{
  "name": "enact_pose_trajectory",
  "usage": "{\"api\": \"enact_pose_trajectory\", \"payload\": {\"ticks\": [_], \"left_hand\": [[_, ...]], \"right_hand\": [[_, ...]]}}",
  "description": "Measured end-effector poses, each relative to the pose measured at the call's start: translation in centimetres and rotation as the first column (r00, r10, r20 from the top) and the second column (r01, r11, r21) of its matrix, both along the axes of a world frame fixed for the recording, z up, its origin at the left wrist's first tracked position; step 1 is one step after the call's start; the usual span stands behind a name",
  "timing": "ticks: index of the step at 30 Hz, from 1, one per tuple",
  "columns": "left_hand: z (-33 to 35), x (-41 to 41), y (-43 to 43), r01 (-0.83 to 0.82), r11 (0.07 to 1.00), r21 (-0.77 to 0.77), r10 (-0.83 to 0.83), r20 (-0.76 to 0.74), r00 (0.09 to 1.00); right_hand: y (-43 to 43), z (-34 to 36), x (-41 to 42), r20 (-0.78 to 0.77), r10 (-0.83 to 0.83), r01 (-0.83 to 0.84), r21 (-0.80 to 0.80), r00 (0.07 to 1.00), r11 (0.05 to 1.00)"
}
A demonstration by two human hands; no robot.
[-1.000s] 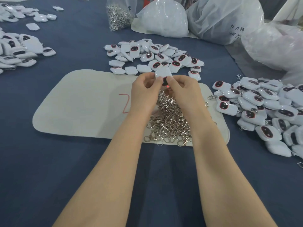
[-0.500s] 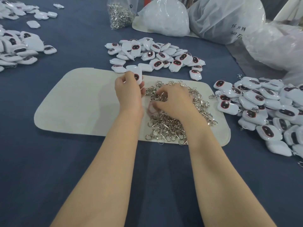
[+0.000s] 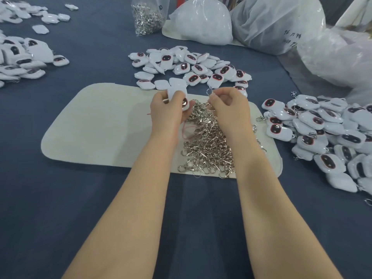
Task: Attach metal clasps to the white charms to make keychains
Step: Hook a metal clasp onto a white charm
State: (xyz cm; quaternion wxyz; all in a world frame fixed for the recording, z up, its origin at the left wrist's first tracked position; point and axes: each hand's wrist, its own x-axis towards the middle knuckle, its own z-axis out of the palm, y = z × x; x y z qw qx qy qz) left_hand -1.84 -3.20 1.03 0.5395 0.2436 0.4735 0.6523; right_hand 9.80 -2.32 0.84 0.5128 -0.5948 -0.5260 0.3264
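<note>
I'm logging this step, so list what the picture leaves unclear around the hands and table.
All in the head view.
Clasp: the right hand covers all but its ring.
Held charm: the left hand covers most; no loop visible.
Red mark on the mat: that hand and the clasp pile cover most.
Right charm pile: cut by the frame edge.
Writing on the bag: too small to read.

Table's covered w/ dark blue cloth point(image 3: 60, 198). A cream mat point(image 3: 96, 125) w/ rounded corners is laid flat on it, red marking partly hidden. Bulging plastic bags point(image 3: 201, 23) are piled at the far edge.
</note>
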Motion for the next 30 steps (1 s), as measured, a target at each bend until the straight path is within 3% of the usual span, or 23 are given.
{"api": "enact_pose_trajectory", "payload": {"ticks": [4, 7, 14, 19, 22, 25, 30], "left_hand": [[-0.42, 0.46, 0.09, 0.066, 0.997, -0.035, -0.072, -0.233, 0.97], [-0.44, 0.78, -0.13, 0.082, 0.995, -0.054, -0.097, -0.382, 0.919], [-0.58, 0.94, -0.36, 0.139, 0.987, 0.082, -0.08, -0.5, 0.863], [-0.86, 0.76, -0.11, 0.077, 0.991, 0.109, -0.006, -0.538, 0.843], [-0.86, 0.79, -0.08, 0.07, 0.992, 0.108, -0.002, -0.53, 0.848], [-0.78, 0.75, -0.14, 0.08, 0.99, 0.112, -0.011, -0.514, 0.858], [-0.66, 0.96, -0.52, 0.217, 0.974, 0.064, -0.16, -0.483, 0.861]], "right_hand": [[-0.08, 0.31, 0.14, -0.223, 0.078, -0.079, 0.003, 0.972, 0.997], [-0.17, 0.37, 0.27, -0.242, 0.096, -0.097, 0.006, 0.965, 0.995], [-0.45, 0.6, 0.28, 0.046, 0.186, -0.187, 0.038, 0.982, 0.982], [-0.53, 0.47, -0.31, 0.255, 0.24, -0.248, 0.001, 0.937, 0.969], [-0.53, 0.29, -0.47, 0.298, 0.241, -0.253, 0.002, 0.924, 0.967], [-0.45, 0.19, -0.3, 0.21, 0.139, -0.153, 0.057, 0.968, 0.987], [-0.36, 0.35, -0.32, -0.139, 0.078, -0.069, 0.074, 0.987, 0.995]]}}
